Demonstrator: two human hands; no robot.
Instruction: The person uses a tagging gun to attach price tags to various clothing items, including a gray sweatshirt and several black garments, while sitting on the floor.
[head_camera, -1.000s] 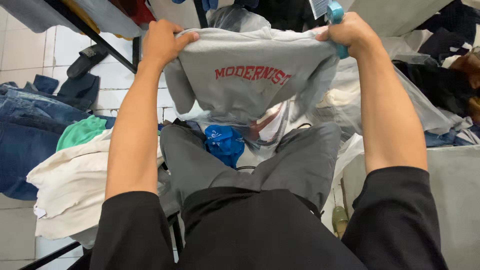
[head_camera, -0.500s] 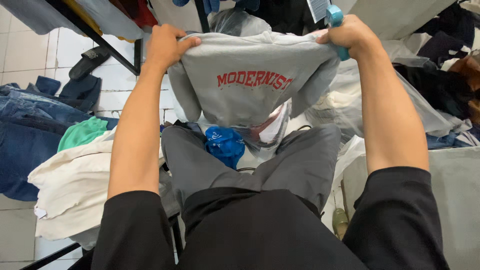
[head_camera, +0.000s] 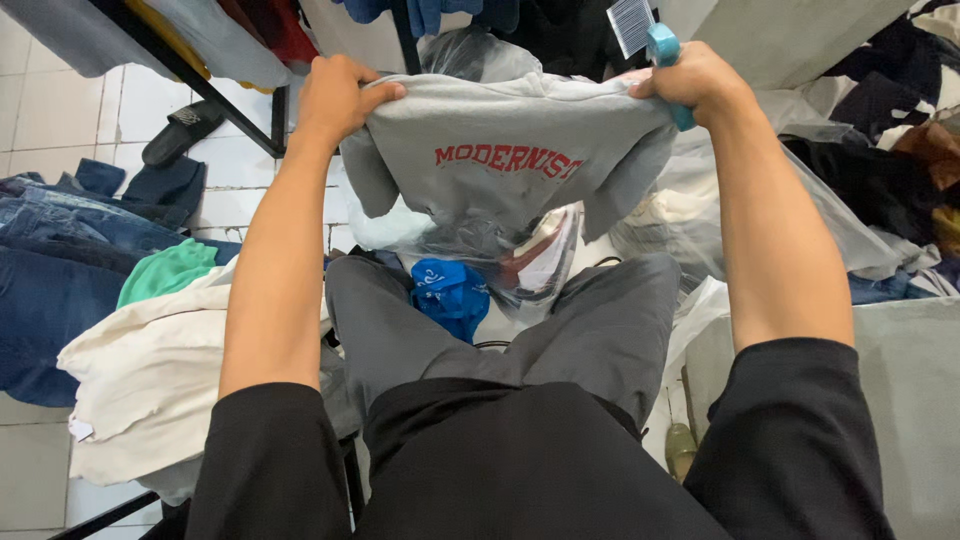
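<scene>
Fingers of the left hand (head_camera: 340, 95) and right hand (head_camera: 695, 80) clench the top edge of one grey sweatshirt (head_camera: 510, 150), stretched between them at twelve o'clock above the lap, long axis running nine to three, its red lettering reading upright. The right hand also pinches one light-blue tool (head_camera: 665, 50) (a tag sits beside it). One blue bundle (head_camera: 452, 292) lies below.

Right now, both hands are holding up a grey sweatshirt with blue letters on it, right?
Not quite. The head view shows the left hand and right hand holding up the grey sweatshirt, but its letters are red, not blue.
</scene>
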